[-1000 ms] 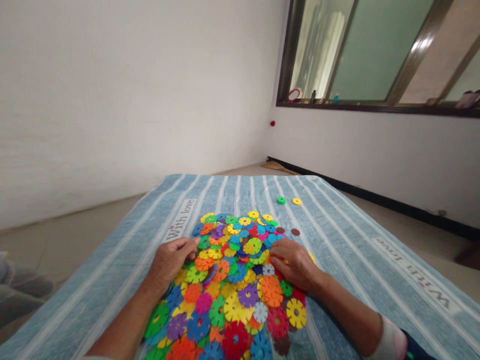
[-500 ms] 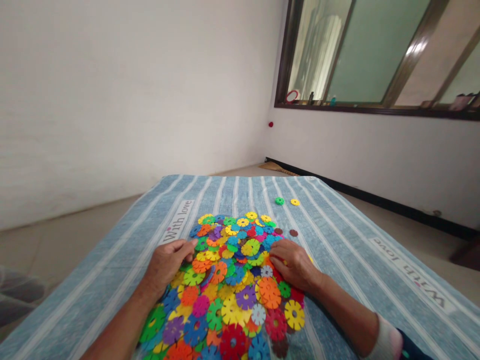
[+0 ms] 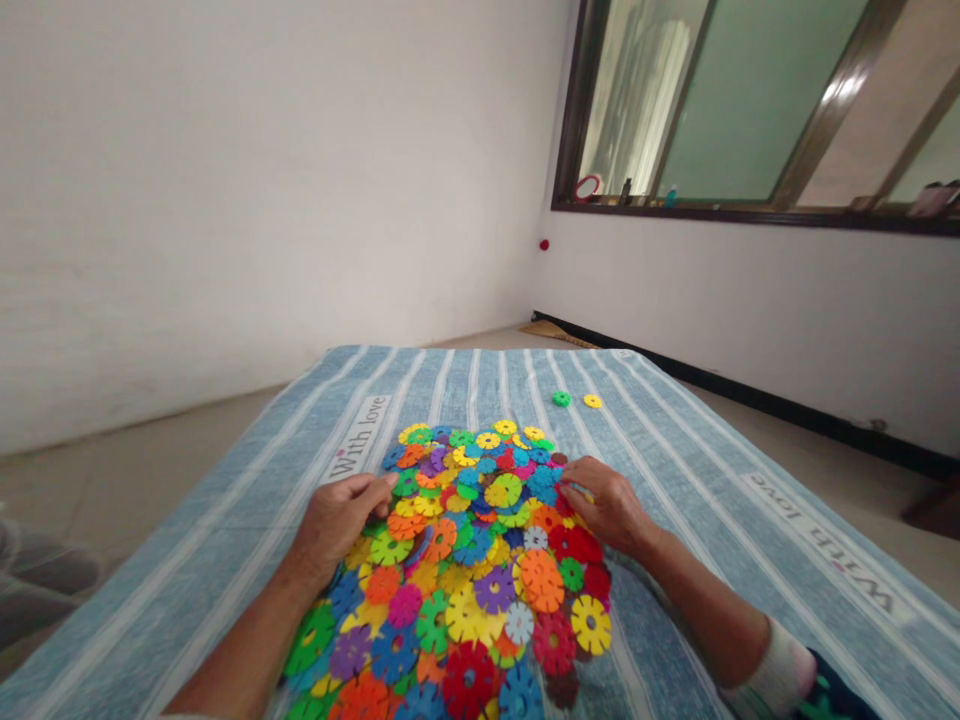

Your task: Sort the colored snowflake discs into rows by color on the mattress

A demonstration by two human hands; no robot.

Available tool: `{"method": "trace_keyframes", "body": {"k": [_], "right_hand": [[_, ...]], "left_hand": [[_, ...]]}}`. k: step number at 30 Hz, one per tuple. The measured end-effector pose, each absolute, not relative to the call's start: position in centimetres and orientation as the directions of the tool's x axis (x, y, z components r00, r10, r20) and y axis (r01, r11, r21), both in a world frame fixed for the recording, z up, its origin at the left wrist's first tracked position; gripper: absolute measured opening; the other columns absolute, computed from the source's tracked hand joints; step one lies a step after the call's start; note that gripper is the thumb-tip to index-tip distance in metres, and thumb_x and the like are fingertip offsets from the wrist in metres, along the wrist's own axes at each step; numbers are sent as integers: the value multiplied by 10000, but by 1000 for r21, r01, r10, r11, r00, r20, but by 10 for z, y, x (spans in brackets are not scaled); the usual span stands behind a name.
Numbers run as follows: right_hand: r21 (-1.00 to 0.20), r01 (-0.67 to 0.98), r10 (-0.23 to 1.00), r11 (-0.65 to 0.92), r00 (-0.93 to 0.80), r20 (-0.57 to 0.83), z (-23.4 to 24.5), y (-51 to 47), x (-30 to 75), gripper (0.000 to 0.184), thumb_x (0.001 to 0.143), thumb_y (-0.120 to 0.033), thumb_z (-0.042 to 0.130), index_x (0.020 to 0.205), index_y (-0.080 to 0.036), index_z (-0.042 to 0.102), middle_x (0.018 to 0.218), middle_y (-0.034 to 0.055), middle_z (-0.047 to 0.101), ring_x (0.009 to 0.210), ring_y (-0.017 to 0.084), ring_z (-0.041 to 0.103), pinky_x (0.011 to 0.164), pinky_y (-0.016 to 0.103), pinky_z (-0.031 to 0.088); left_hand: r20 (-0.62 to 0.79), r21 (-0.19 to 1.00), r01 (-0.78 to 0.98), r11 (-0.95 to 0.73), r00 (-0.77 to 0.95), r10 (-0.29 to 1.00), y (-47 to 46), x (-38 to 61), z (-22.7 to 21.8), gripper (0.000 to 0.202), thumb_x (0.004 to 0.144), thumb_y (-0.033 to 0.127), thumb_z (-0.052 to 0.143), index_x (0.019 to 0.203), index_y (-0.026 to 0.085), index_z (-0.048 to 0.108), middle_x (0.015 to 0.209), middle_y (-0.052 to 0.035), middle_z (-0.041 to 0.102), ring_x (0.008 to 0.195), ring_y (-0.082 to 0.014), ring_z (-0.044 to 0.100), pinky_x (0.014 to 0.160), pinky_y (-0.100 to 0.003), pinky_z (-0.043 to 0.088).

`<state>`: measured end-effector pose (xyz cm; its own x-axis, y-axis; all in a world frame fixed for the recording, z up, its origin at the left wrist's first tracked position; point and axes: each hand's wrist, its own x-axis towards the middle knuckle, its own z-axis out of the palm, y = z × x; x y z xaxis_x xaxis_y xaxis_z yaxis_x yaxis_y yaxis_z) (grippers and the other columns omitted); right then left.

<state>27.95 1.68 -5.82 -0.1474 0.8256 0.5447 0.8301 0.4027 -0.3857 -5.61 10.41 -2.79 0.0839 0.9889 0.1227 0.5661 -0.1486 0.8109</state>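
Colourful notched plastic discs (image 3: 472,610) lie in a wide, overlapping pile on the striped cloth (image 3: 660,640). At the pile's left edge, my left hand (image 3: 349,515) is closed, thumb against curled fingers; anything between them is hidden. My right hand (image 3: 611,505) rests at the right edge, palm down, fingers slightly apart and bent over the discs there. Just beyond its fingertips shows a brown disc (image 3: 559,459). Red discs (image 3: 576,545) lie beside and below this hand.
Apart from the pile, a green disc (image 3: 561,399) and a yellow disc (image 3: 592,401) lie towards the far edge. Beyond stand a white wall (image 3: 270,190) and a window (image 3: 757,110) with small items on its sill. Greyish see-through material (image 3: 45,580) is at lower left.
My right hand has shifted right and slightly away from me, uncovering red discs and covering the spot of a second brown disc. My left hand stays about where it was.
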Motion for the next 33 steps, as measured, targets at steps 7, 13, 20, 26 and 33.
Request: {"method": "trace_keyframes", "body": {"k": [7,13,20,26,33], "right_hand": [[-428,894,960,133,-8,281,-33,14,338,174,819,-194,523,812,-184,696,795,43,690,718,185,642,649,268,465],[-342,934,994,100,-112,-15,-17,3,337,283,628,-215,738,910,-193,723,816,17,676,707,177,624,614,239,438],[-151,984,986,100,-118,-121,-14,-1,319,434,571,-272,808,995,-247,714,953,65,629,852,260,608,659,299,416],[-90,988,982,126,-136,-127,-14,0,316,283,618,-178,729,898,-218,726,904,75,628,802,249,611,634,294,403],[-122,983,986,134,-145,-83,-12,0,318,194,639,-139,638,821,-177,693,879,75,655,785,226,604,638,274,390]], "left_hand": [[124,804,576,-148,81,989,103,-55,-26,433,677,574,543,478,190,528,465,36,492,504,-118,405,546,-247,303],[123,791,597,-134,60,991,99,-52,-19,421,666,567,543,471,195,521,446,39,481,486,-118,389,528,-251,295],[132,783,606,-144,65,989,99,-52,-19,409,676,549,534,468,197,526,437,35,483,475,-118,390,515,-249,291],[137,787,600,-146,61,989,99,-52,-19,420,668,567,547,471,197,526,433,33,490,465,-118,380,496,-247,285],[138,778,611,-149,65,988,99,-51,-18,437,684,574,523,467,195,514,434,33,479,481,-121,393,504,-244,294]]}}
